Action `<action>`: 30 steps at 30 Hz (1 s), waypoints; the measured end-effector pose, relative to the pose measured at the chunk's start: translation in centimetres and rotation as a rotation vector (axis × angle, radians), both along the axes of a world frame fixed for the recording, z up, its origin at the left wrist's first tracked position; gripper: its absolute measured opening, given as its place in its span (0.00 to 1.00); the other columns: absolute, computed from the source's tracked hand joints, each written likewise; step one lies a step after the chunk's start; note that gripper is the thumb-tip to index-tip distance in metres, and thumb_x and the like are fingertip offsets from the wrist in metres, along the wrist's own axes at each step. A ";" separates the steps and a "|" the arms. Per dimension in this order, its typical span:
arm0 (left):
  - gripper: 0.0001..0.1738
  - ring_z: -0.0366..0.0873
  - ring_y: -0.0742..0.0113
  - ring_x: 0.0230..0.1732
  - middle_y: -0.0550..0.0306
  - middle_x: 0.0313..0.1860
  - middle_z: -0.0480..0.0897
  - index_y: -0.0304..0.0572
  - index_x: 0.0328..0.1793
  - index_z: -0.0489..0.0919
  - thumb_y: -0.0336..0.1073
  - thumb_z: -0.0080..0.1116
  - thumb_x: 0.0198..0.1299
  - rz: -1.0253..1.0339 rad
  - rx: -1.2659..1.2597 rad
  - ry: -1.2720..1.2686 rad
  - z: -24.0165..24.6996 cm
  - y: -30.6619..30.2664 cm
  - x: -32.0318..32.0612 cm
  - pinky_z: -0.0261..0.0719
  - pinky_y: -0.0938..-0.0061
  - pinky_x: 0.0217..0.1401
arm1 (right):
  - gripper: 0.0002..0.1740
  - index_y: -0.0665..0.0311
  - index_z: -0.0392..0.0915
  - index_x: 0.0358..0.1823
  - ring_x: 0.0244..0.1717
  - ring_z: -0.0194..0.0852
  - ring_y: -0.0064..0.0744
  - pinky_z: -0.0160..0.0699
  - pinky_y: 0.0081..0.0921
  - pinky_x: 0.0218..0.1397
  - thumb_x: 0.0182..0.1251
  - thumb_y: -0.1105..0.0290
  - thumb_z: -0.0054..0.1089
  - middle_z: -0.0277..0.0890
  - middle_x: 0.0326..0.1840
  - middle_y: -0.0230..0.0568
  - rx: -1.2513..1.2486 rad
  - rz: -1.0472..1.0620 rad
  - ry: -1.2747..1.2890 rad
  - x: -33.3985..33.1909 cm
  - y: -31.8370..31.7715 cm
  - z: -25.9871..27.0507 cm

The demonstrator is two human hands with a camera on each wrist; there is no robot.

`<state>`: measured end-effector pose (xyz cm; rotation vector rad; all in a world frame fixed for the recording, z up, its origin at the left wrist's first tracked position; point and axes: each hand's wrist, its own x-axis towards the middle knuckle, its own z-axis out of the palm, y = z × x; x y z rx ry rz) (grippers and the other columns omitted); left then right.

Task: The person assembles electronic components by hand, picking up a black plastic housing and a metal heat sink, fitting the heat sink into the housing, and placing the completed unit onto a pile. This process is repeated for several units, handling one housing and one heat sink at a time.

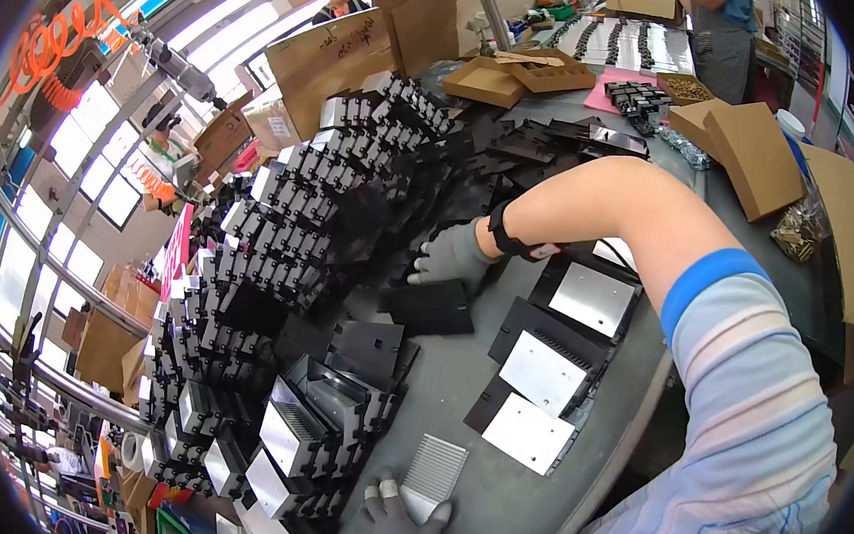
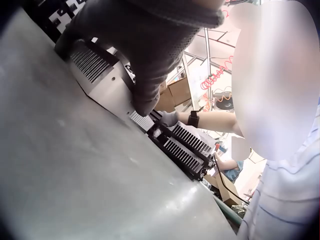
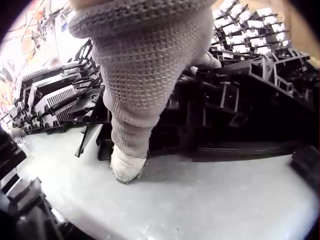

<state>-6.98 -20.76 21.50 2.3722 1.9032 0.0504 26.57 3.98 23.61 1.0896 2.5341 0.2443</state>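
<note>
At the bottom of the head view, my gloved left hand (image 1: 401, 531) holds a silver finned heat sink (image 1: 434, 468) on the table, fingers at one edge and thumb at the other. The left wrist view shows this hand (image 2: 135, 45) spanning the metal heat sink (image 2: 112, 92). My gloved right hand (image 1: 456, 256) is at the edge of the dark pile, just above a flat black part (image 1: 431, 308). In the right wrist view, the right hand (image 3: 142, 85) points its thumb down at the table, with another finger stretched over black frames (image 3: 225, 100); nothing is visibly gripped.
Black frames with silver heat sinks (image 1: 283, 436) are heaped along the left. Several black parts with silver plates (image 1: 542, 371) lie in a row near the table's right edge (image 1: 624, 438). Cardboard trays (image 1: 487, 81) and an open carton (image 1: 754, 157) stand farther back.
</note>
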 end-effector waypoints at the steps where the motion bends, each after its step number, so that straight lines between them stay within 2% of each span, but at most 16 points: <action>1: 0.52 0.65 0.45 0.62 0.42 0.64 0.66 0.41 0.72 0.57 0.58 0.65 0.46 0.007 -0.010 0.002 0.3 0.3 0.4 0.65 0.57 0.62 | 0.50 0.54 0.54 0.70 0.59 0.68 0.51 0.73 0.46 0.54 0.43 0.54 0.69 0.67 0.60 0.47 -0.036 -0.017 0.049 0.3 0.9 -0.2; 2: 0.53 0.63 0.42 0.62 0.40 0.64 0.63 0.41 0.72 0.55 0.62 0.63 0.46 -0.004 -0.056 -0.027 0.6 0.6 0.6 0.64 0.53 0.62 | 0.40 0.54 0.62 0.64 0.46 0.76 0.48 0.77 0.43 0.45 0.45 0.61 0.65 0.75 0.47 0.46 0.044 0.013 0.132 0.6 0.9 0.1; 5: 0.55 0.58 0.36 0.62 0.37 0.64 0.60 0.43 0.72 0.54 0.67 0.60 0.44 -0.002 -0.073 -0.115 -1.0 1.0 0.7 0.61 0.46 0.63 | 0.35 0.53 0.68 0.60 0.47 0.76 0.49 0.75 0.43 0.46 0.46 0.62 0.64 0.77 0.44 0.48 -0.006 -0.181 0.167 0.0 1.6 1.9; 7: 0.57 0.56 0.33 0.62 0.36 0.63 0.59 0.44 0.72 0.55 0.70 0.59 0.42 0.009 -0.048 -0.172 -2.1 1.2 0.6 0.58 0.43 0.63 | 0.31 0.57 0.75 0.53 0.45 0.76 0.53 0.75 0.43 0.46 0.41 0.63 0.66 0.78 0.40 0.48 0.002 -0.117 0.335 0.2 0.6 4.9; 10: 0.56 0.56 0.35 0.63 0.35 0.63 0.60 0.44 0.72 0.56 0.70 0.59 0.41 -0.044 0.019 -0.212 -2.6 1.5 0.7 0.56 0.45 0.65 | 0.29 0.62 0.77 0.48 0.38 0.77 0.49 0.75 0.37 0.41 0.38 0.65 0.66 0.78 0.34 0.50 0.044 -0.131 0.655 1.2 2.2 6.1; 13: 0.54 0.55 0.34 0.63 0.35 0.64 0.60 0.41 0.71 0.58 0.68 0.59 0.44 -0.075 0.070 -0.315 -2.5 1.3 0.3 0.57 0.47 0.65 | 0.24 0.64 0.78 0.44 0.30 0.78 0.42 0.75 0.31 0.36 0.40 0.68 0.62 0.78 0.28 0.49 0.024 -0.138 0.881 0.2 -2.9 10.9; 15: 0.54 0.53 0.37 0.68 0.37 0.68 0.57 0.44 0.74 0.52 0.68 0.55 0.48 0.022 -0.023 -0.392 -1.7 0.9 -0.1 0.46 0.44 0.70 | 0.22 0.64 0.78 0.45 0.30 0.79 0.37 0.75 0.30 0.36 0.43 0.71 0.61 0.78 0.29 0.47 -0.136 -0.131 1.024 -2.5 -7.3 13.7; 16: 0.54 0.53 0.37 0.68 0.37 0.68 0.57 0.44 0.74 0.52 0.68 0.55 0.48 0.049 -0.022 -0.386 -1.0 0.3 0.1 0.46 0.44 0.70 | 0.21 0.64 0.78 0.43 0.28 0.78 0.38 0.75 0.30 0.35 0.42 0.73 0.62 0.79 0.29 0.46 -0.057 0.040 1.100 -4.2 -8.9 13.7; 18: 0.53 0.49 0.45 0.72 0.41 0.73 0.53 0.46 0.76 0.48 0.71 0.47 0.53 0.025 0.136 -1.215 0.4 -1.3 1.6 0.41 0.47 0.74 | 0.18 0.63 0.78 0.40 0.27 0.78 0.36 0.77 0.31 0.32 0.42 0.73 0.62 0.79 0.28 0.43 0.088 0.280 1.103 -8.5 -13.3 13.4; 19: 0.53 0.49 0.45 0.72 0.41 0.73 0.53 0.46 0.76 0.48 0.71 0.47 0.53 0.072 0.145 -1.206 0.9 -2.1 2.0 0.41 0.47 0.74 | 0.15 0.63 0.78 0.38 0.26 0.79 0.35 0.77 0.33 0.30 0.44 0.72 0.62 0.78 0.26 0.40 0.158 0.353 1.040 -11.2 -15.8 12.8; 21: 0.49 0.55 0.53 0.71 0.48 0.72 0.57 0.49 0.75 0.53 0.70 0.47 0.55 -0.205 0.013 -2.187 1.7 -4.1 1.6 0.52 0.53 0.72 | 0.11 0.62 0.77 0.36 0.25 0.77 0.36 0.77 0.37 0.25 0.52 0.67 0.56 0.75 0.23 0.38 0.316 0.442 0.827 -17.5 -20.1 9.4; 23: 0.45 0.60 0.54 0.68 0.51 0.66 0.65 0.49 0.72 0.56 0.71 0.42 0.58 0.113 0.065 -2.366 2.0 -7.0 -0.7 0.56 0.53 0.70 | 0.13 0.62 0.75 0.41 0.25 0.76 0.39 0.76 0.39 0.22 0.58 0.65 0.49 0.73 0.24 0.38 0.301 0.414 0.732 -23.3 -24.9 6.3; 25: 0.39 0.65 0.54 0.64 0.52 0.62 0.68 0.47 0.68 0.62 0.68 0.42 0.60 0.440 0.376 -2.179 1.3 -8.6 -2.8 0.62 0.55 0.67 | 0.15 0.64 0.74 0.43 0.27 0.75 0.42 0.77 0.36 0.24 0.59 0.64 0.49 0.75 0.30 0.45 0.199 0.395 0.835 -28.0 -27.5 3.5; 27: 0.36 0.67 0.55 0.62 0.52 0.61 0.69 0.46 0.64 0.64 0.65 0.43 0.61 0.483 0.289 -2.247 -0.9 -10.2 -6.8 0.65 0.56 0.65 | 0.17 0.63 0.73 0.48 0.35 0.75 0.46 0.78 0.33 0.29 0.61 0.64 0.49 0.75 0.43 0.50 0.006 0.258 0.883 -33.0 -29.0 -0.8; 28: 0.33 0.68 0.55 0.61 0.52 0.60 0.70 0.46 0.61 0.66 0.63 0.44 0.62 0.502 0.188 -2.316 -1.7 -11.0 -8.8 0.67 0.57 0.64 | 0.19 0.63 0.71 0.55 0.45 0.72 0.46 0.78 0.34 0.40 0.63 0.65 0.46 0.69 0.57 0.49 -0.131 0.331 0.861 -33.4 -29.4 -0.9; 30: 0.31 0.70 0.56 0.58 0.51 0.57 0.72 0.45 0.60 0.67 0.61 0.46 0.62 0.557 0.144 -2.291 -2.1 -11.7 -11.5 0.69 0.58 0.62 | 0.33 0.62 0.63 0.63 0.54 0.67 0.46 0.72 0.41 0.52 0.54 0.62 0.58 0.62 0.64 0.42 -0.264 0.421 0.847 -35.3 -29.3 -3.2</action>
